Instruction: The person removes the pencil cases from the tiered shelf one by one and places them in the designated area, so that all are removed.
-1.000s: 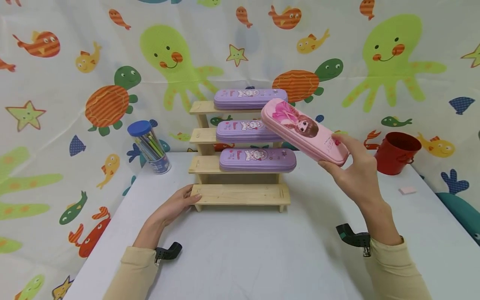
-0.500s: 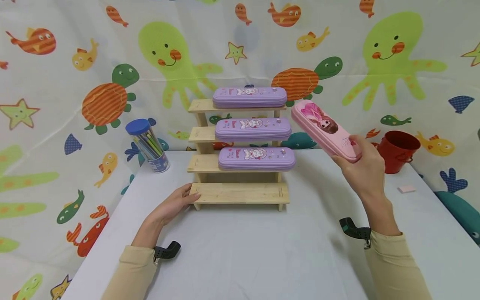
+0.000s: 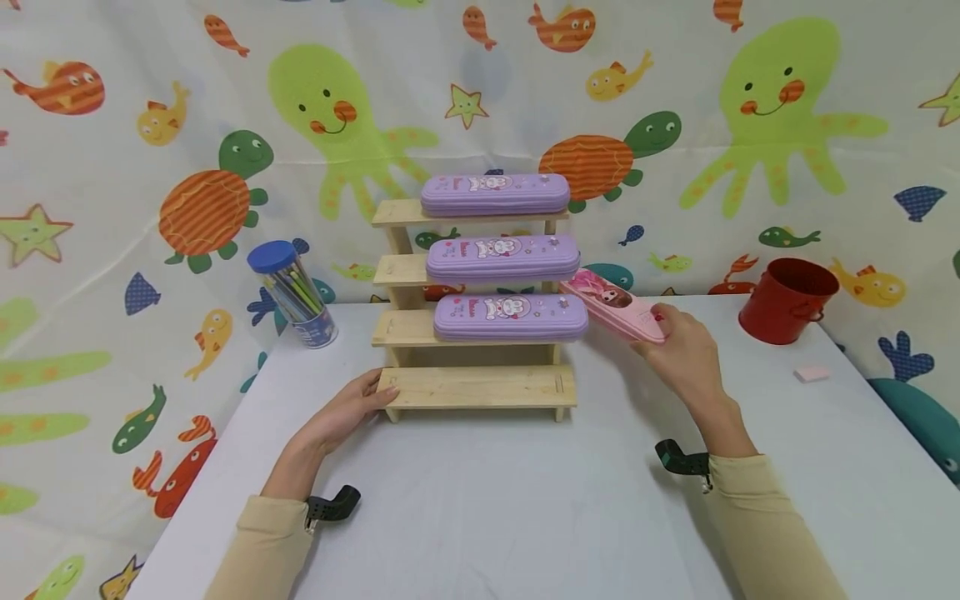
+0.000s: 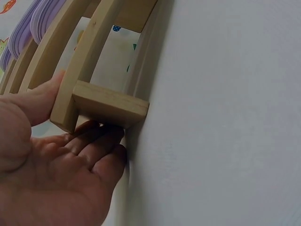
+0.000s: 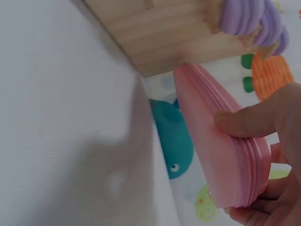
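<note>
A pink pencil case [image 3: 618, 310] with a doll picture is gripped at its near end by my right hand [image 3: 685, 357]. It is held above the table, right of the wooden shelf, and its far end passes behind the purple cases. In the right wrist view my thumb presses one side of the pink case [image 5: 207, 141]. My left hand [image 3: 351, 410] holds the left end of the bottom step of the tiered wooden shelf [image 3: 480, 387], thumb on top and fingers below. Purple pencil cases lie on the top [image 3: 495, 195], second [image 3: 502, 258] and third [image 3: 512, 317] steps.
A clear tub of pens with a blue lid [image 3: 292, 293] stands at the back left. A red bucket [image 3: 787, 302] stands at the back right, with a small pink block [image 3: 812, 373] in front of it. A sea-animal cloth hangs behind the white table [image 3: 480, 500].
My right hand first drew the pink pencil case rightward, away from the shelf. It has since lowered the case and moved it back left. My left hand stays on the bottom step.
</note>
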Action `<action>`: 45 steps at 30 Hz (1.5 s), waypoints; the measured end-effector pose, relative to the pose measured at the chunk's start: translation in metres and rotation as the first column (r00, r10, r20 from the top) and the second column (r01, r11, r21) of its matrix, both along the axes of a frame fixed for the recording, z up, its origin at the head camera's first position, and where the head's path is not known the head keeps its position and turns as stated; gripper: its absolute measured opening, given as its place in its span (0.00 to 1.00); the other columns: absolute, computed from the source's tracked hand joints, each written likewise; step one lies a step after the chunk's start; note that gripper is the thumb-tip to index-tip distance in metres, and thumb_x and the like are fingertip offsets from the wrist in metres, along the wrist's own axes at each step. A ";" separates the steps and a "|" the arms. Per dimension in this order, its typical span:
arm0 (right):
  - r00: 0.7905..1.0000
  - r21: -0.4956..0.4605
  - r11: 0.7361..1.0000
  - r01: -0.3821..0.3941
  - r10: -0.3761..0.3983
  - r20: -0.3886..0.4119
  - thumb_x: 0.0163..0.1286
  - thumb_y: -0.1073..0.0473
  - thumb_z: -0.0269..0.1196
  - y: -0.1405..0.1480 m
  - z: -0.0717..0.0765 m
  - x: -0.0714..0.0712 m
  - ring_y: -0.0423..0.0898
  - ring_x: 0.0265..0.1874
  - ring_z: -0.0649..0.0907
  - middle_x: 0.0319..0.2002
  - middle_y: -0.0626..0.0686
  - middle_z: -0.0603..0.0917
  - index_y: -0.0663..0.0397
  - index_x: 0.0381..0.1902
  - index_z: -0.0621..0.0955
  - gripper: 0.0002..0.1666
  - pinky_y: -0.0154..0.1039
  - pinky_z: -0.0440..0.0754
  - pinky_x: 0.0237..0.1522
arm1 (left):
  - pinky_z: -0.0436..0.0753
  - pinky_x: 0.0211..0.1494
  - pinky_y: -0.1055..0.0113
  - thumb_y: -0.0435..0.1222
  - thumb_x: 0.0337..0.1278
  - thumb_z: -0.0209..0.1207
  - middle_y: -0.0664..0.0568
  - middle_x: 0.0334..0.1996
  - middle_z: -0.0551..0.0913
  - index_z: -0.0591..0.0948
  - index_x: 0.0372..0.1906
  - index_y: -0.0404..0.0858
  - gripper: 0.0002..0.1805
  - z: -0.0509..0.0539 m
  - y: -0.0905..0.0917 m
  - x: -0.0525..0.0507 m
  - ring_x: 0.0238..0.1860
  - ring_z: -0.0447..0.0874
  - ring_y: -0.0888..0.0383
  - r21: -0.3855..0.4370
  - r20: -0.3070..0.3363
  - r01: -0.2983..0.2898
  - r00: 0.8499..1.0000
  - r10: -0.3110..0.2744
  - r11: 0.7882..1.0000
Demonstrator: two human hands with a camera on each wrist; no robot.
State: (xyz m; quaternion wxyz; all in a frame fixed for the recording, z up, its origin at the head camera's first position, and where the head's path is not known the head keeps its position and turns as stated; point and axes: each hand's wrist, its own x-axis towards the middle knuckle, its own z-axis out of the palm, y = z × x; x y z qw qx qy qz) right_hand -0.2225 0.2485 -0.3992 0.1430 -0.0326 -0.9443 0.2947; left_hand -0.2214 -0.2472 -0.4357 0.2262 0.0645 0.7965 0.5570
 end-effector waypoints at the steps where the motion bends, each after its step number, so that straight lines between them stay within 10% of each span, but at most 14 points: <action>1: 1.000 0.001 1.000 0.003 -0.003 0.022 0.62 0.52 0.68 -0.001 -0.003 -0.001 0.67 0.59 0.73 0.63 0.68 0.75 0.59 0.68 0.70 0.39 0.68 0.73 0.59 | 0.50 0.80 0.43 0.48 0.74 0.52 0.35 0.78 0.54 0.43 0.79 0.31 0.45 0.000 0.000 0.000 0.78 0.54 0.40 -0.001 0.000 0.004 1.000 -0.004 1.000; 17: 0.949 0.086 0.988 -0.125 0.093 0.300 0.61 0.53 0.69 -0.015 -0.021 -0.006 0.65 0.54 0.74 0.59 0.71 0.73 0.66 0.70 0.64 0.45 0.63 0.78 0.57 | 0.49 0.80 0.43 0.48 0.74 0.52 0.35 0.77 0.55 0.43 0.79 0.32 0.44 -0.001 0.000 0.000 0.78 0.54 0.41 0.011 0.000 0.010 1.000 -0.010 1.000; 45: 0.890 -0.051 0.930 -0.365 0.365 0.272 0.66 0.60 0.63 -0.041 -0.019 -0.003 0.55 0.46 0.78 0.51 0.63 0.81 0.66 0.66 0.73 0.32 0.54 0.83 0.54 | 0.49 0.80 0.43 0.48 0.73 0.52 0.36 0.78 0.54 0.43 0.79 0.32 0.44 0.000 0.000 0.002 0.78 0.53 0.41 0.022 -0.001 0.009 1.000 -0.009 1.000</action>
